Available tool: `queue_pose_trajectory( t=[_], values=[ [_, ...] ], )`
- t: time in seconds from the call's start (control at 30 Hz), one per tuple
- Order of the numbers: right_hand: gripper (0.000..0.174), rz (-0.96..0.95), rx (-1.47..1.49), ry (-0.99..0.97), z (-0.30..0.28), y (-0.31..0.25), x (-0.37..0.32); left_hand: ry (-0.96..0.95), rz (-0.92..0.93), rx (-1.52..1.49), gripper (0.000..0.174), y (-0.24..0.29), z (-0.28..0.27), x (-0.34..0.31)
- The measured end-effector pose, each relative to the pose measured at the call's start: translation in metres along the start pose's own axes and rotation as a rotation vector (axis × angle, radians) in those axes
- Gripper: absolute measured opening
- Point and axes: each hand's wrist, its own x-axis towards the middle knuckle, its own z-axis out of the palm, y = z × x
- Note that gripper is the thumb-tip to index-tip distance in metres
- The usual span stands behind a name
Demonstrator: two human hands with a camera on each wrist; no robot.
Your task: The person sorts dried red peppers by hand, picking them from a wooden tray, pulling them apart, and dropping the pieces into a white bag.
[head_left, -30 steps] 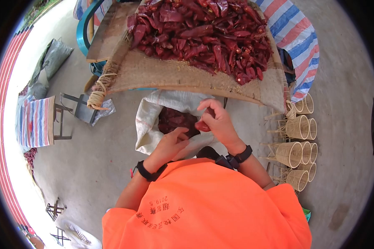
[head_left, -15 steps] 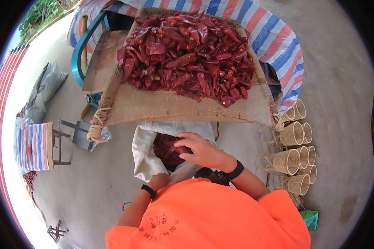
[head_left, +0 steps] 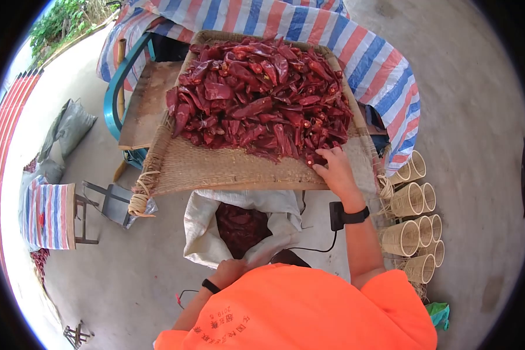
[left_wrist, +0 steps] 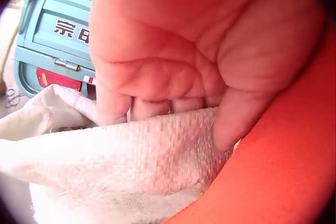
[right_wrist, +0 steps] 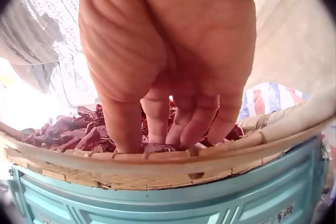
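Note:
A heap of dried red chili peppers (head_left: 262, 96) lies on a woven bamboo tray (head_left: 227, 169). At the heap's near right edge is my right hand (head_left: 337, 172), thumb and fingers apart and pointing at the peppers. In the right wrist view its fingers (right_wrist: 156, 116) reach down behind the tray's rim, with a dark pepper right at the fingertips. Below the tray stands a white woven sack (head_left: 201, 219) with red peppers (head_left: 239, 227) inside. My left hand (left_wrist: 173, 50) grips the sack's near rim, fingers inside and thumb outside.
The tray rests on a teal vehicle bed (right_wrist: 173, 203), with striped sheeting (head_left: 385, 76) behind it. Several wicker baskets (head_left: 402, 238) stand in rows on the right. On the left are a dark low stool (head_left: 116, 204) and a stand draped in striped cloth (head_left: 52, 216).
My right hand has gone from over the sack's mouth, where it held a red pepper, up to the heap. My left hand has moved from the sack's opening down to its near rim.

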Motion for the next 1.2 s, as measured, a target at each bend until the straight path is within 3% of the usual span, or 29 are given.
queue_pose_trajectory(
  t=[0.13, 0.23, 0.43, 0.53, 0.63, 0.73, 0.83, 0.93, 1.03, 1.13, 1.2],
  values=[
    [0.037, -0.083, 0.032, 0.069, 0.005, 0.007, 0.002, -0.017, 0.025, -0.02, 0.028, -0.002, 0.008, -0.002],
    [0.029, 0.009, 0.125, -0.025, 0.001, 0.003, 0.006, -0.007, -0.029, 0.063, 0.029, 0.0, 0.005, 0.001],
    [0.023, 0.073, 0.468, 0.1, 0.002, -0.005, -0.004, 0.065, -0.014, 0.033, 0.029, 0.004, -0.006, -0.004],
    [0.015, 0.144, 0.94, -0.03, -0.014, -0.026, -0.017, 0.057, -0.039, -0.018, 0.026, 0.004, -0.014, -0.006],
    [0.01, 0.137, 1.199, -0.093, -0.022, -0.056, -0.031, 0.061, -0.055, -0.006, 0.025, -0.004, -0.008, -0.001],
    [0.015, 0.066, 1.324, -0.276, -0.015, -0.072, -0.045, 0.052, -0.04, 0.023, 0.029, -0.006, -0.008, 0.002],
    [0.02, -0.036, 0.84, -0.454, -0.011, -0.08, -0.054, 0.003, -0.061, 0.044, 0.031, 0.0, -0.011, 0.003],
    [0.023, -0.165, 0.734, -0.332, -0.006, -0.088, -0.057, 0.056, -0.061, 0.097, 0.033, 0.001, -0.019, -0.001],
    [0.024, -0.131, 0.638, -0.161, -0.002, -0.078, -0.047, 0.038, -0.039, 0.031, 0.037, 0.004, -0.042, -0.006],
    [0.028, -0.131, 0.481, 0.066, 0.007, -0.063, -0.033, 0.123, 0.071, -0.126, 0.038, 0.046, -0.106, -0.019],
    [0.03, -0.109, 0.415, 0.099, 0.013, -0.056, -0.027, 0.204, 0.147, -0.181, 0.038, 0.083, -0.155, -0.021]
  ],
)
